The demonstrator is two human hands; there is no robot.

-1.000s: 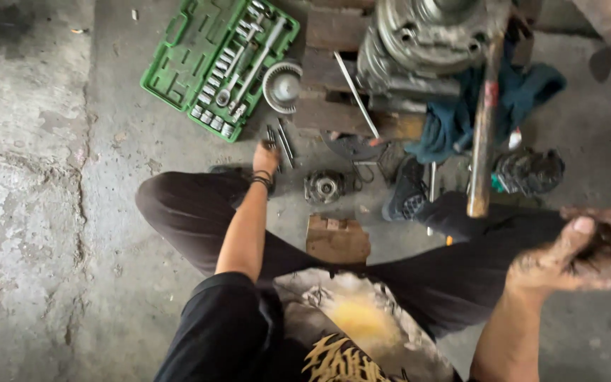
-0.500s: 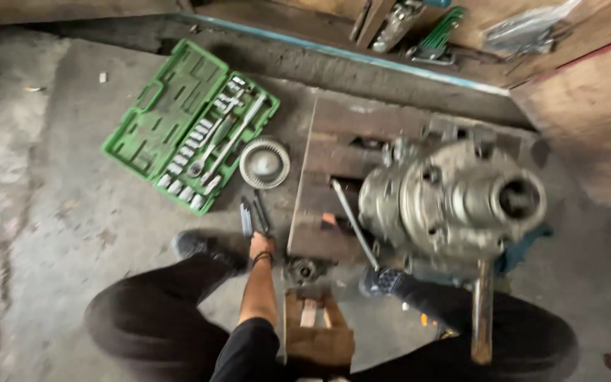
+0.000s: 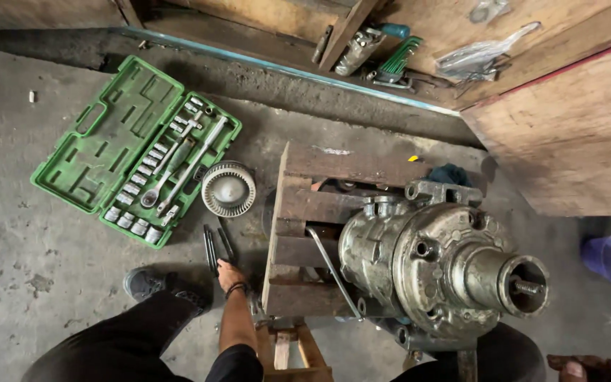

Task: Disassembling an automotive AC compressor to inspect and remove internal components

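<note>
At the far left an open green plastic socket-set case (image 3: pixel 136 152) lies flat on the concrete floor (image 3: pixel 30 269), its right half filled with chrome sockets and a ratchet. Just right of it rests a round ribbed metal ring part (image 3: pixel 228 188). Below that, a few slim dark metal tools (image 3: pixel 216 247) lie on the floor, and the person's left hand (image 3: pixel 230 274), a dark band on its wrist, reaches down onto their lower ends; whether its grip is closed on them cannot be told. A black shoe (image 3: pixel 146 283) sits left of that hand. Further right, a rough wooden pallet (image 3: pixel 305 233) carries a large grimy metal compressor housing (image 3: pixel 433 265) with a projecting hub, a bent steel rod (image 3: pixel 330 269) leaning against it. At the bottom right edge only part of the greasy right hand (image 3: pixel 588 368) shows; its grip cannot be told. A purple plastic cup (image 3: pixel 609 256) stands far right.
</note>
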